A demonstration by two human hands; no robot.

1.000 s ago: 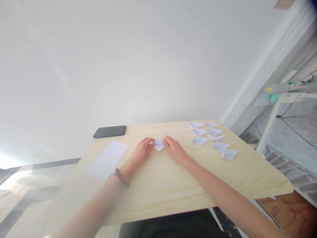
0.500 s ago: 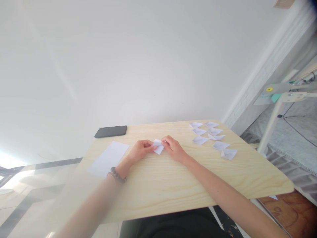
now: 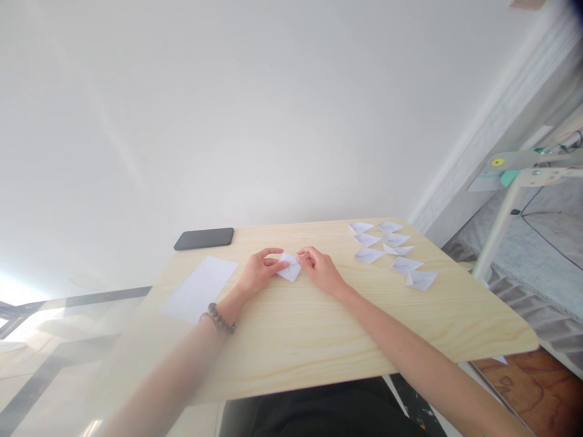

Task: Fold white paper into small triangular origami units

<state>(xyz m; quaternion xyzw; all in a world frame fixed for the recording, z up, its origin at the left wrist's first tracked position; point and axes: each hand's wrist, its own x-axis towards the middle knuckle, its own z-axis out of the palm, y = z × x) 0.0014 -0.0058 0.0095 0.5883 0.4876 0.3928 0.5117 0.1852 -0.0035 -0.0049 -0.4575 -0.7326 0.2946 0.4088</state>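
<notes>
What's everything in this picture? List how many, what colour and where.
Paper piece: one, white, table's middle
Folded papers: eight, white, table's right
Flat paper: one visible, white, table's left
Phone: one, black, far left corner
Table: one, pale wood, centre
Wall: one, whitish, behind table
Frame: one, whitish, right
Cloth: one, grey, lower right
Scrap: one, white, below table's right
Tiles: several, pale and dark, lower left
Patterned surface: one, brown, bottom right
Clothing: one, black, bottom centre
Beaded bracelet: one, dark, left wrist
Forearms: two, bare, across near table
Left hand: one, bare, on paper piece's left
Right hand: one, bare, at its right
</notes>
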